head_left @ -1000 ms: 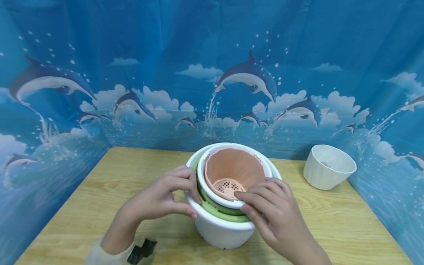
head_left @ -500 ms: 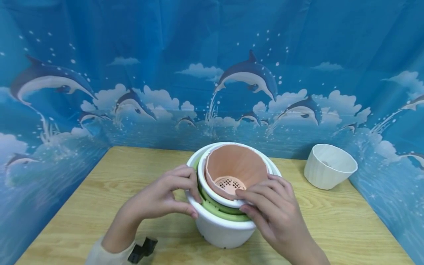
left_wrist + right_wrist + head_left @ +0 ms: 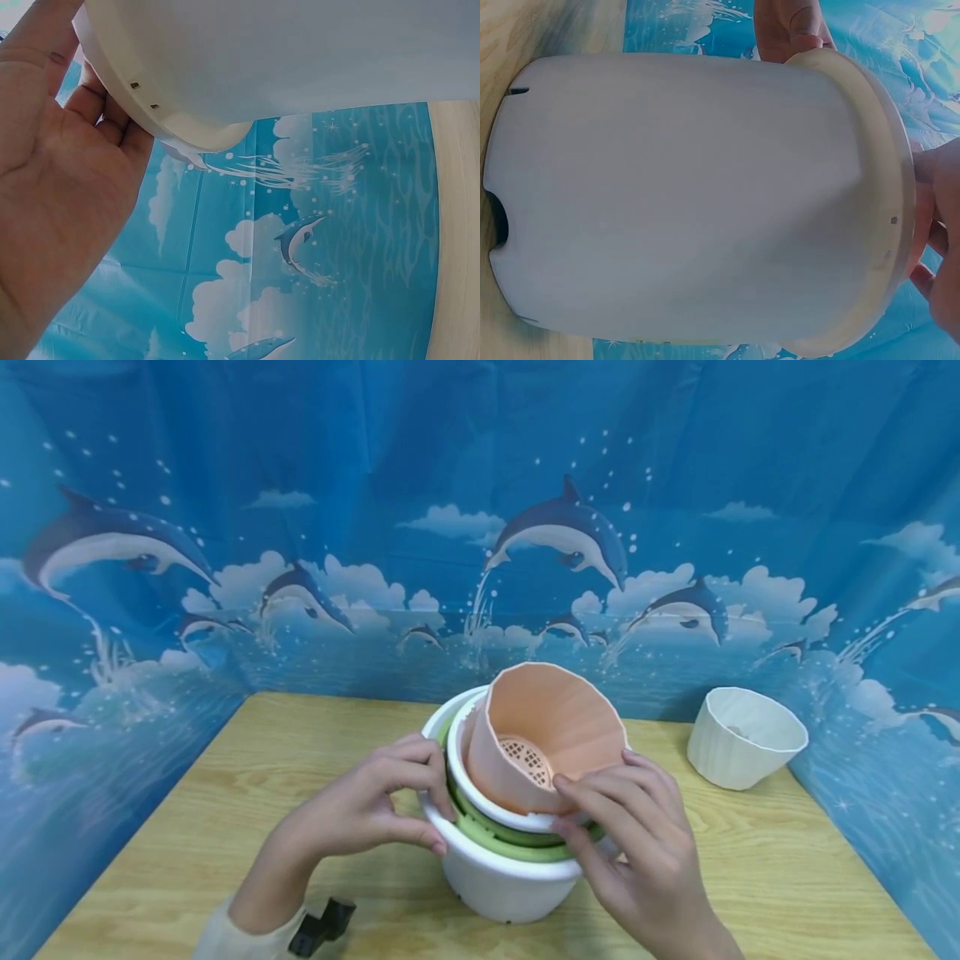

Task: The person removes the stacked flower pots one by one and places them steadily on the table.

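Several flowerpots stand nested in a stack in the head view. Outermost is a large white pot (image 3: 510, 889), with a green pot (image 3: 491, 845) inside it and a smaller white pot (image 3: 467, 789) within that. A terracotta-coloured pot (image 3: 577, 718) with a grid-holed bottom rises tilted from the top, its rim well above the others. My right hand (image 3: 637, 835) pinches its near right rim. A darker terracotta-coloured surface shows beneath its lower side. My left hand (image 3: 375, 797) grips the large pot's left rim, fingers over the edge and thumb outside; the left wrist view shows its palm (image 3: 75, 165).
At the back right of the wooden table (image 3: 300, 752), a cream pot (image 3: 738, 739) stands by itself. A blue curtain (image 3: 420, 460) printed with dolphins encloses the table's back and sides. A black device (image 3: 322, 927) is at the left wrist.
The terracotta-coloured pot has risen out of the smaller white pot and tilted, moving up and slightly right with my right hand. My left hand has stayed on the large pot's rim.
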{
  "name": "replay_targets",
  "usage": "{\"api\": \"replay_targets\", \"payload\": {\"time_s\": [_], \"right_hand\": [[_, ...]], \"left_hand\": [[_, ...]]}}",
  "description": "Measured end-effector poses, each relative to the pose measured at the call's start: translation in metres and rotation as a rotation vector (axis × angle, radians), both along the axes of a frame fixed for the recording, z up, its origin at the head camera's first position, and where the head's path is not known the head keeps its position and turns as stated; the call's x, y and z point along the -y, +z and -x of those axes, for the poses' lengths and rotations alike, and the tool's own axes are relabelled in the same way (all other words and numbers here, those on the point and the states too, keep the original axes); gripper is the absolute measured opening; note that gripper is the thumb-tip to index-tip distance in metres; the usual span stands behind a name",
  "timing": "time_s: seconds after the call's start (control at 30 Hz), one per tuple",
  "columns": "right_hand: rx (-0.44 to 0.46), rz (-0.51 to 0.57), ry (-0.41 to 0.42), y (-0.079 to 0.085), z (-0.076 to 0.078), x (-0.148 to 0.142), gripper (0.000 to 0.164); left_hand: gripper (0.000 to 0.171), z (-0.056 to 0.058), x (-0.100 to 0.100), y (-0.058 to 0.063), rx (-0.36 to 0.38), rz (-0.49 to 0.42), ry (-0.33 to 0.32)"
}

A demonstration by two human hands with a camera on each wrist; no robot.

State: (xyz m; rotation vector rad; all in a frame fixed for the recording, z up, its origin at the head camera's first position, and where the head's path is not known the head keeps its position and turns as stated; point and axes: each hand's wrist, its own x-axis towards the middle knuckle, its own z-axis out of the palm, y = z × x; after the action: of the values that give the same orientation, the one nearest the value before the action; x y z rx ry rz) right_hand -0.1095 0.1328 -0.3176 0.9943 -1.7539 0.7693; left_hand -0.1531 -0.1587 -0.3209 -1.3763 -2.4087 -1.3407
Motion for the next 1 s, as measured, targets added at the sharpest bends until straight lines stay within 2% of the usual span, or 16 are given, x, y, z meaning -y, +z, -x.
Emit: {"api": "replay_targets", "payload": {"time_s": [0.1, 0.3, 0.4, 1.0], "right_hand": [[-0.001, 0.007, -0.015, 0.0003, -0.0002, -0.0001, 0.026], [-0.057, 0.035, -0.033, 0.0012, 0.0019, 0.0004, 0.025], [-0.058, 0.040, -0.045, 0.0017, 0.0024, 0.0003, 0.025], [-0.126, 0.107, -0.037, 0.0010, 0.0066, 0.0002, 0.025]], "left_hand": [[0.017, -0.0006, 0.0002, 0.0002, 0.000, 0.001, -0.002], [0.017, -0.0002, -0.0001, 0.0005, -0.006, 0.002, -0.002], [0.018, 0.0003, -0.0002, 0.0003, -0.010, 0.004, -0.002], [0.018, -0.0001, 0.0004, 0.0005, -0.008, 0.007, 0.004]]}}
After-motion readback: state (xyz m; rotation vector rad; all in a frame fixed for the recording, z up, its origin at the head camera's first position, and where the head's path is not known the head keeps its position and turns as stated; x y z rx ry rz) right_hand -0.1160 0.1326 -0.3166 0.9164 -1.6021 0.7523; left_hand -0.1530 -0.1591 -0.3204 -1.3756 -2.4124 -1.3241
